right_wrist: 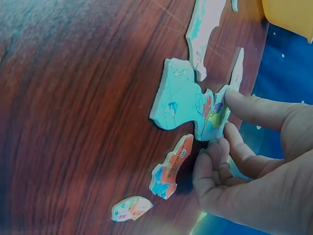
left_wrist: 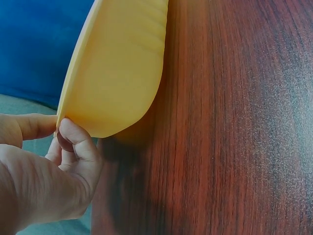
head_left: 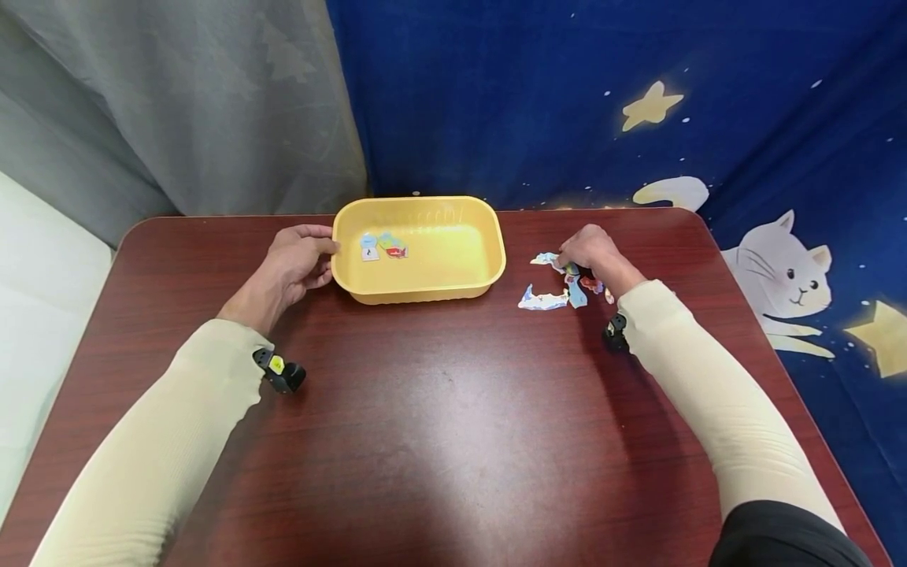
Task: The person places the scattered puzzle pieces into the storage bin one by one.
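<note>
A yellow plastic basin [head_left: 442, 260] stands near the table's far edge, with a few small printed puzzle pieces [head_left: 394, 249] lying at its left inside. My left hand [head_left: 289, 264] pinches the basin's left rim between thumb and fingers, as the left wrist view also shows. To the right of the basin, my right hand [head_left: 591, 250] reaches down to a loose group of flat map-like pieces. In the right wrist view, its thumb and finger pinch a multicoloured puzzle piece [right_wrist: 215, 116]. Touching or close by is a pale blue piece [right_wrist: 173, 98]; an orange-and-blue piece [right_wrist: 170, 169] lies nearer.
A long whitish piece [head_left: 544, 299] and a small rounded piece [right_wrist: 131, 208] lie on the dark red wooden table [head_left: 439, 409]. Behind the table hang a grey curtain [head_left: 234, 102] and a blue curtain [head_left: 496, 94] with stars and a cat.
</note>
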A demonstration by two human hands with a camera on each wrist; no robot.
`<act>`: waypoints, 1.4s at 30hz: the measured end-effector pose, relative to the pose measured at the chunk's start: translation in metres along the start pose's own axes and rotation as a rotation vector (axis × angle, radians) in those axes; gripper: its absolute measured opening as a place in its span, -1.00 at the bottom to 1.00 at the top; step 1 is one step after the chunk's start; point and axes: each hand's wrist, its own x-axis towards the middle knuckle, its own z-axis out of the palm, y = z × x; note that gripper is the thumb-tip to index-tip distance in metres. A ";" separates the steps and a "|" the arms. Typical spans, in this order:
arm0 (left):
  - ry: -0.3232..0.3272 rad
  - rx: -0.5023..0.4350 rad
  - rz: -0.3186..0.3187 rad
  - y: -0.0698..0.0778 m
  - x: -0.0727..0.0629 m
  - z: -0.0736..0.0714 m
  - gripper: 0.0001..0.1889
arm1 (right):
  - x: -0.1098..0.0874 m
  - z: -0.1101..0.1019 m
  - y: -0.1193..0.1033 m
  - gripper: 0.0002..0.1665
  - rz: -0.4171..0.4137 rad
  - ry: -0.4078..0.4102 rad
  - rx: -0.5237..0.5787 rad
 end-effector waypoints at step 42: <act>-0.001 -0.004 -0.001 -0.001 0.001 0.000 -0.59 | 0.010 -0.022 0.007 -0.88 0.126 -0.242 0.774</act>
